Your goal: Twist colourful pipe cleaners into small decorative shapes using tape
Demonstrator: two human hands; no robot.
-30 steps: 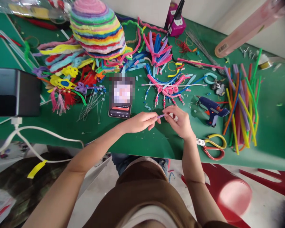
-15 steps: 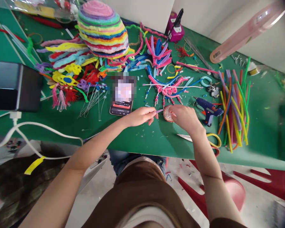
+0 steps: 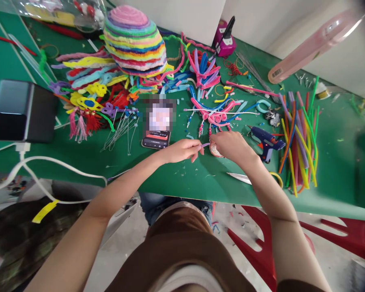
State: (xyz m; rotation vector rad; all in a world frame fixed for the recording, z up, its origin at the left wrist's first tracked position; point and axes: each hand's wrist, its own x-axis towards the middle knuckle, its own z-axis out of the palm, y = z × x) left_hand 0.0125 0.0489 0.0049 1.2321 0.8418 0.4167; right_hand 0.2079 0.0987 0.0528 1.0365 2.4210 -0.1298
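Observation:
My left hand [image 3: 187, 150] is closed in a pinch on a short purple pipe cleaner [image 3: 205, 144], whose free end points right. Just right of it, my right hand [image 3: 232, 147] is bent over a small round dish of pale beads [image 3: 214, 150], with its fingers drawn together at the dish's upper rim. Whatever those fingertips hold is hidden. Behind both hands lies a pink and blue pipe-cleaner piece [image 3: 217, 115] with beaded strands hanging from it. Scissors [image 3: 239, 177] lie partly under my right forearm.
A blue glue gun [image 3: 267, 142] and a bundle of coloured pipe cleaners [image 3: 301, 142] lie to the right. Left of my hands is a phone [image 3: 155, 140], with headed wires [image 3: 118, 129] beside it. A striped fuzzy dome [image 3: 135, 44] stands behind. A pink bottle [image 3: 307, 50] stands back right.
My right hand has shifted a little left, bringing its fingertips from over the beads to the dish's upper rim, near the purple pipe cleaner. My left hand keeps its pinch.

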